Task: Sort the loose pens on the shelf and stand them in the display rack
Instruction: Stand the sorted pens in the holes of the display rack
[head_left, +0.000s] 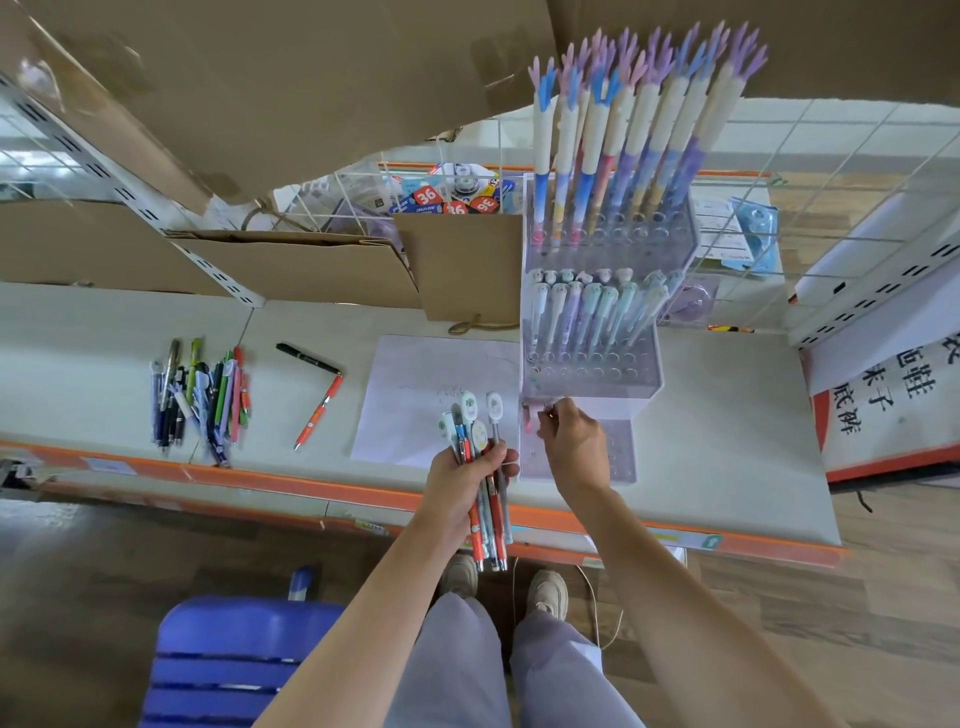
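Right hand (574, 441): fingertips pinch a small pink-topped pen (529, 415) at the front left corner of the tiered clear-acrylic display rack (592, 364). The pen sits just over the lowest tier; whether its tip is already in a hole I cannot tell. Judgement: this is an insertion into the bottom step, the only tier with no pens standing in it.

Left hand (462, 493): fist clenched around a bundle of orange, blue and white cartoon-capped pens (480, 467), caps up, tips hanging below the shelf edge. Held just beside the rack at its 8 o'clock, probably as a ready supply so the right hand can draw singly.

Rack contents: top tier, at 12 o'clock, carries tall cream-barrelled pens with purple and blue antler-shaped tops (623, 135); the middle tier holds short pastel animal-capped pens (587, 312). Like seems grouped with like.

A white paper sheet (436, 395) lies on the grey orange-edged shelf (727, 426) at the rack's 9 o'clock, likely for testing ink.

Further out at 9 o'clock: a black marker (306, 357) and an orange click pen (318, 413), touching end to end, then a loose heap of mixed pens (200, 397), unsorted. Much remains.
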